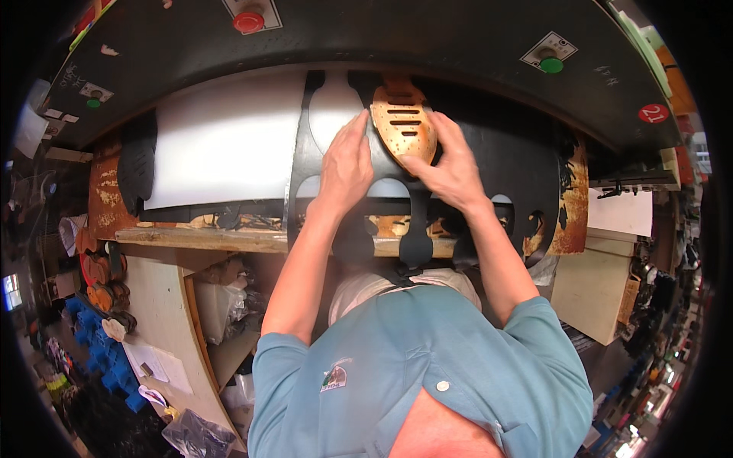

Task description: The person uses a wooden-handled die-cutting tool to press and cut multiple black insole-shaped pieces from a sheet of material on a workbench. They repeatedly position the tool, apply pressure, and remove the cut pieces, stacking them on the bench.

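A shoe-sole-shaped cutting die point(405, 126), orange-gold with several slots across it, lies on a black sheet point(309, 164) that has sole-shaped holes cut through it. My right hand point(452, 166) wraps the die's right edge and near tip, thumb and fingers on its rim. Close to the die's left edge, my left hand point(347, 162) rests on the sheet with fingers stretched out. Its fingertips reach near the die's side; whether they touch it I cannot tell. Pale board shows through the holes, and narrow black strips of sheet hang over the work table's front edge.
A white board point(225, 141) covers the table's left part, behind a wooden front rail point(206, 239). Beyond stands a dark machine beam point(382, 34) with a red button point(248, 21) and green buttons point(550, 64). Shelving point(164, 305) stands at lower left, beside blue pieces point(103, 351).
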The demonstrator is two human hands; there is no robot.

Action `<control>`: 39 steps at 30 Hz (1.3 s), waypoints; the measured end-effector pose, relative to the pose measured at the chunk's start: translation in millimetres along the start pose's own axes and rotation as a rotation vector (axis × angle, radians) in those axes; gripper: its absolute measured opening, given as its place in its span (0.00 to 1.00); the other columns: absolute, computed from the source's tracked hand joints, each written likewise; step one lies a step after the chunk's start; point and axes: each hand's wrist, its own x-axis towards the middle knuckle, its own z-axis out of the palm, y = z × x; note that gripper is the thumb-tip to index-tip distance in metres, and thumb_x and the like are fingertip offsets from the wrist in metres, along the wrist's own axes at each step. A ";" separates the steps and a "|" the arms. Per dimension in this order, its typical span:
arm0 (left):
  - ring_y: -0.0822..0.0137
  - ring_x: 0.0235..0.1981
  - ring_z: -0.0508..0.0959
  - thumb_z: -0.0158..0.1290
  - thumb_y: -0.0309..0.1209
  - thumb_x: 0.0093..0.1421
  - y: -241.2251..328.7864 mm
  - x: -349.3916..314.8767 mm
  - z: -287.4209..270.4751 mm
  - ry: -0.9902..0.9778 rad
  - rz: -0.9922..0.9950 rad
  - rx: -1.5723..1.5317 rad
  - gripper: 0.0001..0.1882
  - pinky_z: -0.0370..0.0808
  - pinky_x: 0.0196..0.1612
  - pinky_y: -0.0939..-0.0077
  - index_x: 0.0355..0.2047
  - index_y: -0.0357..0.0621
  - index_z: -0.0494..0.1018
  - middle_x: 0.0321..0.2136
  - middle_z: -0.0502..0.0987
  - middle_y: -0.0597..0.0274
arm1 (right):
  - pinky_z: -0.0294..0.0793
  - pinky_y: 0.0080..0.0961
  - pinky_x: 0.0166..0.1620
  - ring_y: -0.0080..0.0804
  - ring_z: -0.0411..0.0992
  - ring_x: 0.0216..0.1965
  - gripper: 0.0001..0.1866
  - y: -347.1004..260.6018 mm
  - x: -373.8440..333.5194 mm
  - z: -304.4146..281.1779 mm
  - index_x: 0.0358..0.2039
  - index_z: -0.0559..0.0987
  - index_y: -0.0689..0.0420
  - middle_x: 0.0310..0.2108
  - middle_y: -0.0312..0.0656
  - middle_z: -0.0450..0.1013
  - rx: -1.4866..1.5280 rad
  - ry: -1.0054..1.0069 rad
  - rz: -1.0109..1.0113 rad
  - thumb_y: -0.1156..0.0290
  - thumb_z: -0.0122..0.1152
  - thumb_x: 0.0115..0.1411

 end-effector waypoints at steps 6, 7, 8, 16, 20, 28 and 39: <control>0.36 0.66 0.74 0.50 0.16 0.67 -13.1 5.7 17.6 -0.045 0.152 0.197 0.32 0.67 0.71 0.41 0.71 0.33 0.61 0.60 0.76 0.32 | 0.62 0.52 0.73 0.69 0.58 0.71 0.52 -15.3 33.4 41.6 0.71 0.70 0.67 0.74 0.75 0.52 -0.365 -0.015 0.051 0.56 0.77 0.47; 0.36 0.65 0.74 0.50 0.17 0.67 -11.5 3.6 17.2 -0.072 0.133 0.210 0.31 0.67 0.71 0.41 0.71 0.32 0.62 0.60 0.76 0.32 | 0.63 0.53 0.72 0.69 0.59 0.69 0.51 -12.8 33.1 40.7 0.69 0.72 0.67 0.74 0.75 0.53 -0.322 -0.045 0.057 0.56 0.77 0.46; 0.35 0.65 0.74 0.51 0.17 0.67 -10.4 2.7 16.2 -0.083 0.120 0.219 0.31 0.68 0.71 0.42 0.70 0.31 0.62 0.59 0.76 0.31 | 0.65 0.54 0.70 0.69 0.61 0.68 0.50 -9.9 33.4 37.2 0.68 0.74 0.66 0.73 0.75 0.54 -0.286 -0.033 0.052 0.57 0.77 0.45; 0.37 0.67 0.73 0.56 0.24 0.68 1.1 10.8 13.3 -0.199 0.101 0.302 0.31 0.66 0.72 0.44 0.69 0.29 0.63 0.61 0.75 0.33 | 0.66 0.37 0.73 0.44 0.70 0.69 0.48 11.3 37.4 -44.7 0.69 0.74 0.67 0.71 0.56 0.67 0.811 -0.075 0.356 0.60 0.78 0.48; 0.33 0.70 0.68 0.66 0.45 0.64 35.5 6.2 21.2 -0.303 0.051 -0.005 0.46 0.65 0.73 0.44 0.71 0.27 0.60 0.65 0.70 0.27 | 0.66 0.33 0.72 0.37 0.72 0.64 0.46 6.2 12.3 -48.5 0.71 0.70 0.70 0.65 0.51 0.72 1.131 0.018 0.472 0.68 0.73 0.50; 0.40 0.72 0.69 0.65 0.36 0.67 61.6 -13.0 37.9 -0.401 -0.049 -0.464 0.40 0.71 0.71 0.57 0.73 0.32 0.63 0.71 0.66 0.32 | 0.67 0.32 0.70 0.35 0.72 0.63 0.47 0.2 1.1 -29.4 0.72 0.67 0.69 0.63 0.51 0.73 1.210 0.078 0.494 0.66 0.68 0.53; 0.70 0.47 0.82 0.47 0.30 0.80 -6.3 -15.3 -52.4 0.130 -0.592 -0.529 0.17 0.89 0.48 0.67 0.59 0.32 0.76 0.49 0.81 0.57 | 0.71 0.28 0.68 0.35 0.75 0.61 0.46 16.3 -3.2 -54.6 0.72 0.68 0.71 0.61 0.53 0.75 1.140 0.076 0.413 0.63 0.69 0.53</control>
